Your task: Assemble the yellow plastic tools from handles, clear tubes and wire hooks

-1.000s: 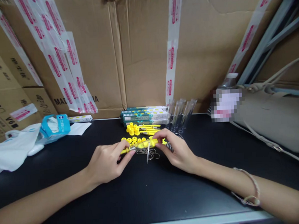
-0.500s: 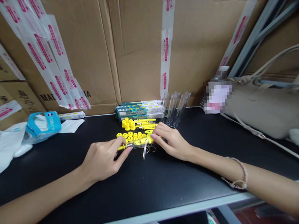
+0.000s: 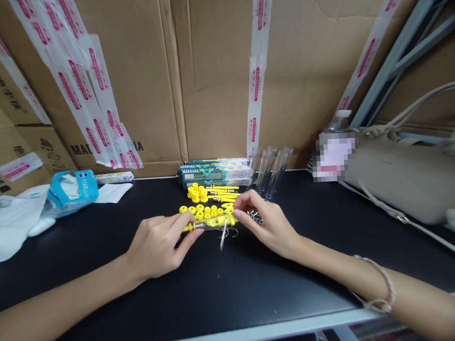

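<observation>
My left hand [image 3: 155, 245] pinches the left part of a pen-shaped voltage tester [image 3: 214, 222] between thumb and fingers. The tester lies roughly level, with a clear body, yellow parts and a metal section. A metal clip [image 3: 224, 235] hangs from it near the right end. At that end my right hand [image 3: 270, 224] has thumb and forefinger closed on the yellow tip. Just behind are yellow rings [image 3: 199, 209], yellow caps [image 3: 196, 193] and yellow rods with metal ends [image 3: 223, 195]. Thin wire hooks [image 3: 233, 233] lie beneath the tester, and small black-and-silver parts [image 3: 256, 217] are partly hidden behind my right hand.
Green-and-white boxes [image 3: 216, 175] are stacked at the back, beside upright clear tubes [image 3: 275, 173]. A bottle [image 3: 341, 121] and a beige handbag [image 3: 395, 177] stand right. Left are a blue tissue pack [image 3: 85, 187] and white bags [image 3: 14, 217]. Cardboard [image 3: 215, 89] walls the black table [image 3: 203, 299].
The view has shifted slightly, so the scene sits a little lower and to the right. My right fingers have opened out somewhat around the tester's end. Both hands stay at the tester.
</observation>
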